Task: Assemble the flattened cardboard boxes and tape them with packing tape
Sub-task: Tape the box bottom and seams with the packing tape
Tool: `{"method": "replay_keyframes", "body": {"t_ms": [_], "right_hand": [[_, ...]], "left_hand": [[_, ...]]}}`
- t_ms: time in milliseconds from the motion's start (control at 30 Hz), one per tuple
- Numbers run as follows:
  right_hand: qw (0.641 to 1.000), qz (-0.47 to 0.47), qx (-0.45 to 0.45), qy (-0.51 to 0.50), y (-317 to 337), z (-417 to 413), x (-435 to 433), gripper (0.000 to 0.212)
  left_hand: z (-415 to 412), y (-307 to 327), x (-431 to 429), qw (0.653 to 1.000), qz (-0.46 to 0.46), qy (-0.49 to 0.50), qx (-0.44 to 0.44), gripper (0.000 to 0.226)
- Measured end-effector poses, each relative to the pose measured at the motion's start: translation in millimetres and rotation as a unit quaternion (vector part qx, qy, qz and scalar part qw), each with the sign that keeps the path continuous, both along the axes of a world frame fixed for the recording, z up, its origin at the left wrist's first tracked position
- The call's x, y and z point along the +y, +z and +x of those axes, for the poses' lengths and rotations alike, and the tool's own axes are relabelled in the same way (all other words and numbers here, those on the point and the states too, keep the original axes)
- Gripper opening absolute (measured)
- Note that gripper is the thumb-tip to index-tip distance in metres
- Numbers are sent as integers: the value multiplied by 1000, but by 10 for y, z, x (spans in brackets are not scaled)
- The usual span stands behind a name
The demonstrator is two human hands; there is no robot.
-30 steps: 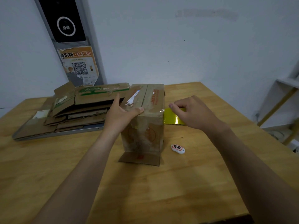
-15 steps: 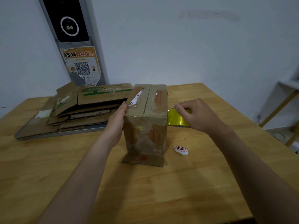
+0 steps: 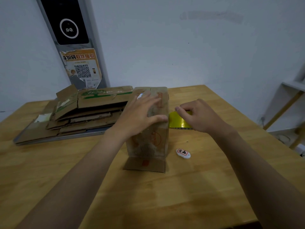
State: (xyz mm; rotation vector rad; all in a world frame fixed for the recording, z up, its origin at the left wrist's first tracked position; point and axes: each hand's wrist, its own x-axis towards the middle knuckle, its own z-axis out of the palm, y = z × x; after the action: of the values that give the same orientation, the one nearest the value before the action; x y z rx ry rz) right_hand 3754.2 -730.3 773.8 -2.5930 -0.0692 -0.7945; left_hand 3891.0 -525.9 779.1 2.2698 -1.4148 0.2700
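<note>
A person's left hand [image 3: 140,116] lies flat on top of an upright cardboard box [image 3: 148,146] on a wooden table [image 3: 198,187]. Its fingers [image 3: 149,100] are straight and spread across the closed top flaps, and the thumb [image 3: 159,119] presses along the near top edge. Just right of that thumb, a band of yellow packing tape [image 3: 179,121] runs from the box's upper right edge to the right hand [image 3: 203,118], whose fingers curl over the tape and grip it. Below the right hand a small white tag [image 3: 183,153] lies beside the box. Left of the spread fingers sits a stack of flattened boxes [image 3: 85,113].
</note>
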Motion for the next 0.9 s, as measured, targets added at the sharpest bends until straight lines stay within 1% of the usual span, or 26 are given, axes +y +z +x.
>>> {"method": "replay_keyframes", "body": {"t_ms": [67, 167, 267, 400, 467, 533, 567, 667, 767, 833, 900], "right_hand": [[1000, -3, -3, 2, 8, -3, 1, 49], [1000, -7, 2, 0, 15, 3, 10, 49], [1000, -3, 3, 2, 6, 10, 2, 50], [1000, 19, 5, 16, -17, 23, -29, 52], [1000, 23, 4, 18, -30, 36, -32, 53], [1000, 23, 0, 18, -43, 50, -31, 51], [1000, 24, -1, 19, -52, 54, -31, 50], [999, 36, -5, 23, -82, 58, -28, 51], [999, 46, -12, 12, -102, 32, 21, 50], [999, 50, -8, 6, -98, 19, 87, 49], [999, 50, 6, 9, -86, 16, 195, 50]], "left_hand": [[-6, 41, -128, 998, 57, -8, -11, 103], [58, -3, -190, 996, 84, 12, -3, 96], [138, -47, -140, 998, 54, 5, 21, 95], [340, -3, 133, 994, 13, 2, 109, 100], [456, -17, 301, 987, 7, -2, 160, 91], [544, -76, 409, 977, -20, -30, 212, 75], [565, -118, 439, 973, -34, -46, 224, 69], [549, -287, 498, 975, -72, -61, 199, 57], [501, -422, 573, 974, -125, -48, 184, 55], [493, -441, 637, 977, -127, -41, 168, 53], [503, -414, 743, 983, -111, -26, 145, 50]]}}
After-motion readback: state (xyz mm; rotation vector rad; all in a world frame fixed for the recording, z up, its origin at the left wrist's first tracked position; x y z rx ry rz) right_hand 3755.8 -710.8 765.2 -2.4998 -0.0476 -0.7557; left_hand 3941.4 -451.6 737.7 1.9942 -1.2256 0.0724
